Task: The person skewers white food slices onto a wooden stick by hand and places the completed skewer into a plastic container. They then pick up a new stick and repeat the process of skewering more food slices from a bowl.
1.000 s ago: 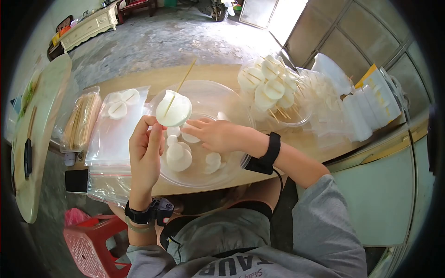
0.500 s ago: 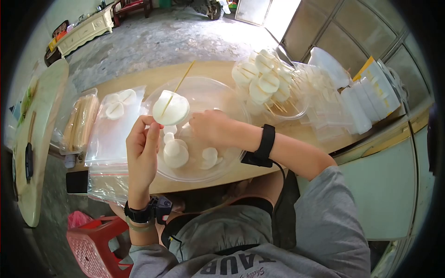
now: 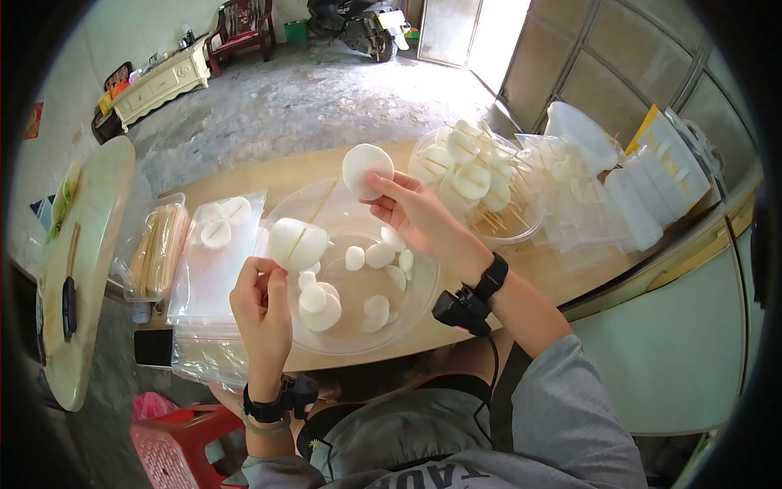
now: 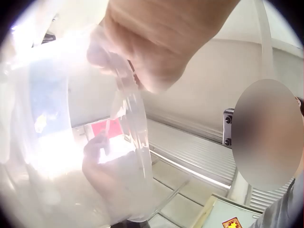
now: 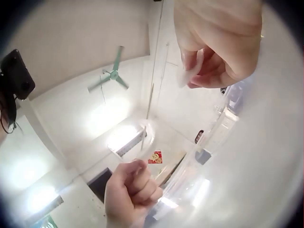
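Observation:
My left hand (image 3: 265,306) pinches the lower end of a thin bamboo skewer (image 3: 324,204) that passes through a stack of white round slices (image 3: 297,244). Above the far part of the basin, my right hand (image 3: 415,212) pinches one flat white slice (image 3: 366,169) between thumb and fingers. The slice appears edge-on in the right wrist view, where the left hand (image 5: 130,192) is lower down with the skewer. More white slices (image 3: 318,306) lie scattered and overlapping in a wide clear plastic basin (image 3: 346,349) below both hands.
A bowl of filled skewers (image 3: 472,179) stands at the right, beside clear bags (image 3: 570,196). Packed bare skewers (image 3: 153,253) and a plastic sheet (image 3: 208,277) with a few slices lie left. A green-white board (image 3: 90,269) with a knife (image 3: 69,306) stands further left.
My right hand has gone from reaching into the basin to rising up and away with a white slice. My left hand still holds the loaded skewer, now more side-on. The head view has tilted upward.

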